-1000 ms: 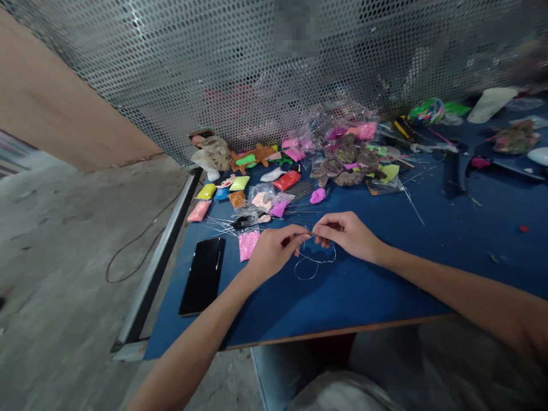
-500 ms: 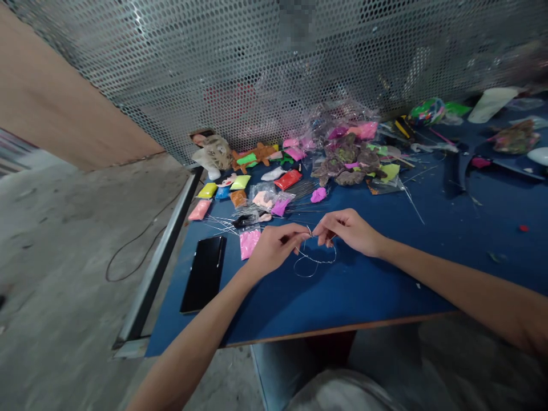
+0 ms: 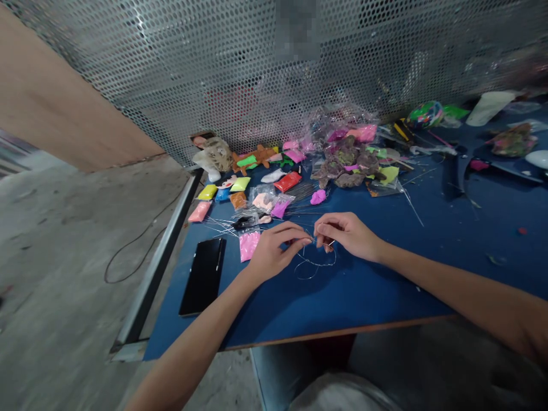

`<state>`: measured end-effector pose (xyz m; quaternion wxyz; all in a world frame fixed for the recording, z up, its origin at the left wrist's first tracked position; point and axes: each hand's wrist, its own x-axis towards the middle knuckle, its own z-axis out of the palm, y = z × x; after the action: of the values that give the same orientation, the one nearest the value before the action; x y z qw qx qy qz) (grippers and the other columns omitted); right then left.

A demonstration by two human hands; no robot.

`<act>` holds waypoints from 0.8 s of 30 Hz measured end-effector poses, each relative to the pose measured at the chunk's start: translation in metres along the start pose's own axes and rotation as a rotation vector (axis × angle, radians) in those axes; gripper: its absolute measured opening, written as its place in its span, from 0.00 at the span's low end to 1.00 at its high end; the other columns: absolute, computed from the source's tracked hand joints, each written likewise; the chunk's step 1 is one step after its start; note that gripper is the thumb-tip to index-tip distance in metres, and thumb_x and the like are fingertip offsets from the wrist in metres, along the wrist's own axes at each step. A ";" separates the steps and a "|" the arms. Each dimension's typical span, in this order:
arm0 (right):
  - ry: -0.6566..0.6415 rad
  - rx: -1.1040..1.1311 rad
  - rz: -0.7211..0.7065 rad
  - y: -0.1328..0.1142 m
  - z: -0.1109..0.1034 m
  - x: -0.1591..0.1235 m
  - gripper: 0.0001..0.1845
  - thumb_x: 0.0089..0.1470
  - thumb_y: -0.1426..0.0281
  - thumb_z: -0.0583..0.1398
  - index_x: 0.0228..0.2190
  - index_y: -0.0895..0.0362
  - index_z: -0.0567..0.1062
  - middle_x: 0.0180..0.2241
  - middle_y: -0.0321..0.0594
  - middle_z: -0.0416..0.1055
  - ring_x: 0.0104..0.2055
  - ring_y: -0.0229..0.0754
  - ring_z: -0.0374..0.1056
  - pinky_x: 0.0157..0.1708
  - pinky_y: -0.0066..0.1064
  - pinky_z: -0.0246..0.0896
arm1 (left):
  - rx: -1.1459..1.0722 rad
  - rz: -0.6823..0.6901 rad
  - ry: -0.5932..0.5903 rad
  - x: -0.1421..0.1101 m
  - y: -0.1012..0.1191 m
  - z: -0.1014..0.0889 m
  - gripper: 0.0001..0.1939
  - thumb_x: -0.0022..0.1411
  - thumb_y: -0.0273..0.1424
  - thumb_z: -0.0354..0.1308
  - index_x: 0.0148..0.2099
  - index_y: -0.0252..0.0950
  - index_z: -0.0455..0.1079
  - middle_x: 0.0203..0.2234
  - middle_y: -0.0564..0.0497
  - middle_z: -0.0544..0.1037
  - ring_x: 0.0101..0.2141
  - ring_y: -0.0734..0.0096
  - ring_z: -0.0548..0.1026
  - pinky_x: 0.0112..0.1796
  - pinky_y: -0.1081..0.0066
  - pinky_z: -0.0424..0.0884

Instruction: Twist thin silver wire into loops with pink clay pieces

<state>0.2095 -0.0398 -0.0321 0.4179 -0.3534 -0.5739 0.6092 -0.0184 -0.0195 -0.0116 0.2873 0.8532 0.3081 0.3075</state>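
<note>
A thin silvery wire (image 3: 319,264), bent into loops and twisted along part of its length, hangs between my two hands just above the blue table (image 3: 363,297). My left hand (image 3: 278,248) pinches it between thumb and fingertips. Close by on the other side, my right hand (image 3: 349,234) grips the wire with curled fingers, and a short end sticks out below them. The fingertips of both hands nearly meet. A pink clay packet (image 3: 249,245) lies beside my left hand, and a purple clay lump (image 3: 318,197) is beyond the fingers.
A black phone (image 3: 202,277) lies at the left. Loose straight wires (image 3: 299,197) and several coloured clay packets, such as a red one (image 3: 287,181), are spread behind my hands. Grey-brown lumps (image 3: 346,165) sit against the perforated metal panel (image 3: 257,68). A white cup (image 3: 490,108) lies far right.
The fingers of both hands have shifted slightly on the wire, and its loop has tilted a little. My right hand has turned so a short wire end now shows under its fingers.
</note>
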 end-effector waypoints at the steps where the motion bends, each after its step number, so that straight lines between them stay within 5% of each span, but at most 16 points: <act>1: 0.000 -0.012 -0.001 -0.001 0.000 0.000 0.18 0.62 0.54 0.60 0.36 0.58 0.76 0.29 0.40 0.76 0.26 0.37 0.71 0.28 0.31 0.71 | 0.009 0.007 0.013 0.000 -0.001 0.000 0.08 0.68 0.33 0.59 0.42 0.39 0.79 0.40 0.47 0.81 0.40 0.70 0.79 0.40 0.72 0.75; 7: 0.027 -0.014 0.013 -0.003 0.002 -0.002 0.19 0.62 0.53 0.60 0.37 0.57 0.75 0.29 0.39 0.75 0.24 0.36 0.71 0.25 0.30 0.70 | 0.037 0.072 0.077 -0.003 -0.005 0.003 0.08 0.68 0.31 0.58 0.43 0.40 0.79 0.50 0.46 0.79 0.47 0.66 0.79 0.40 0.69 0.77; 19: -0.018 -0.024 0.027 -0.005 0.003 -0.001 0.15 0.58 0.57 0.64 0.37 0.57 0.75 0.28 0.38 0.76 0.24 0.36 0.71 0.25 0.29 0.69 | 0.016 0.009 0.032 0.000 0.002 0.000 0.06 0.69 0.32 0.57 0.40 0.38 0.75 0.47 0.46 0.79 0.47 0.66 0.78 0.49 0.65 0.74; 24: 0.018 -0.070 0.038 -0.007 0.006 -0.003 0.13 0.57 0.59 0.65 0.35 0.58 0.77 0.27 0.38 0.76 0.23 0.35 0.70 0.25 0.29 0.67 | -0.148 -0.156 0.037 0.001 0.006 0.001 0.09 0.66 0.35 0.62 0.47 0.39 0.73 0.45 0.47 0.79 0.43 0.68 0.78 0.47 0.66 0.74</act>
<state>0.2059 -0.0448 -0.0242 0.3986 -0.3842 -0.5841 0.5935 -0.0144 -0.0230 -0.0078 0.3670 0.7973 0.3551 0.3218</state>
